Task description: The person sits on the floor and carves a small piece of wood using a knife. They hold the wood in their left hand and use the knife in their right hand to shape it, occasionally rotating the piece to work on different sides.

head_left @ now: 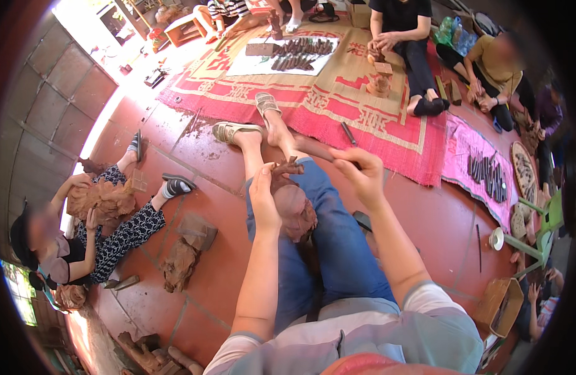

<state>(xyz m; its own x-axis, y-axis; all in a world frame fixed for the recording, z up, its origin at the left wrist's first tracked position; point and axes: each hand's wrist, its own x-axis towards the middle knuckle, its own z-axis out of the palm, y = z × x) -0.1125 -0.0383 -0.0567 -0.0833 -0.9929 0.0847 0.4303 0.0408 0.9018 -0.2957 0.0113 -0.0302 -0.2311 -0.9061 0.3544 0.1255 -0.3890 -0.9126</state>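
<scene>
A reddish-brown wood carving (294, 209) rests between my thighs, with a rounded lower part and a knobbly upper end. My left hand (263, 190) is closed against the upper end of the carving from its left side. Whether a slim tool is also in those fingers is hidden. Above and to the right, my right hand (363, 175) grips a long brown wooden mallet (316, 149), slightly blurred. The mallet points left, past the top of the carving, and appears apart from it.
On the left a person holds a large carving (100, 205); another carved block (182, 262) lies on the tiles. Ahead, chisels (303, 53) cover a white sheet on a red mat (388, 150). More tools lie on a pink cloth (456, 134), near a green chair (544, 237). Other people sit around.
</scene>
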